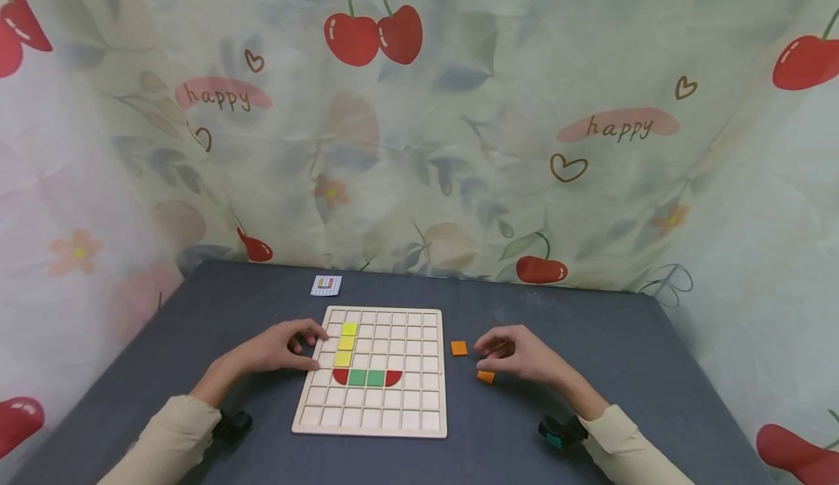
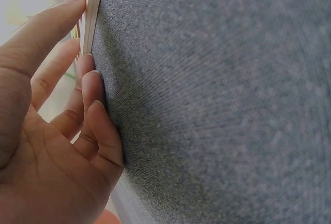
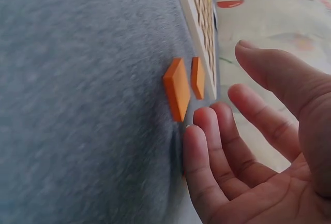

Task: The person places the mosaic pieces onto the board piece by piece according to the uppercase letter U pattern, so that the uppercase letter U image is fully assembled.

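A pale wooden grid board (image 1: 393,420) lies on the dark table. Its cells hold a column of yellow squares (image 1: 345,343) above a row of two green squares (image 1: 366,378) between two red rounded pieces (image 1: 393,378). My left hand (image 1: 288,347) rests at the board's left edge, thumb and fingertips touching the rim. To the right of the board, my right hand (image 1: 518,354) hovers over an orange square tile (image 1: 486,376), fingers relaxed and holding nothing. A second orange tile (image 1: 459,348) lies nearer the board. The right wrist view shows an orange tile (image 3: 178,92) just beyond the fingertips.
A small pattern card (image 1: 325,285) lies behind the board's far left corner. Printed cloth (image 1: 419,143) hangs around the table's back and sides. Dark table surface (image 1: 609,339) extends right of the right hand.
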Tool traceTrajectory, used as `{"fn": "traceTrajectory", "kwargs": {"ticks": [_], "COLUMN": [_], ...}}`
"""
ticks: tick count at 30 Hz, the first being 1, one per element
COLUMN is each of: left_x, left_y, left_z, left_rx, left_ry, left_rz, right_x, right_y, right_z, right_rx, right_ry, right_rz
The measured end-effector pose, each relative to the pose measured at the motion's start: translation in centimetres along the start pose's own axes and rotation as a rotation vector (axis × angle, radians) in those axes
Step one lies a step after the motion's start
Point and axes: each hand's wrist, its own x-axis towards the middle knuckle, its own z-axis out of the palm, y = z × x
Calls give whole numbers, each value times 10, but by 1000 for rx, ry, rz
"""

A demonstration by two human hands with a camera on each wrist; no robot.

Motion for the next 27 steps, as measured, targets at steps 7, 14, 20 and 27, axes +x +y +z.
{"fn": "traceTrajectory", "kwargs": {"ticks": [7, 14, 20, 27], "left_x": [0, 0, 1, 1], "left_y": [0, -2, -4, -3], "left_z": [0, 1, 1, 0], "left_rx": [1, 13, 17, 14], "left_ry": [1, -4, -1, -1], "left_rz": [7, -2, -4, -3], "right_x": [-7, -10, -10, -9], "right_y": [4, 7, 6, 4], "right_z": [1, 6, 11, 12], "right_rx": [-21, -41, -99, -158], "right_ry": [14, 46, 77, 71], "right_rz": [73, 50, 90, 85]}}
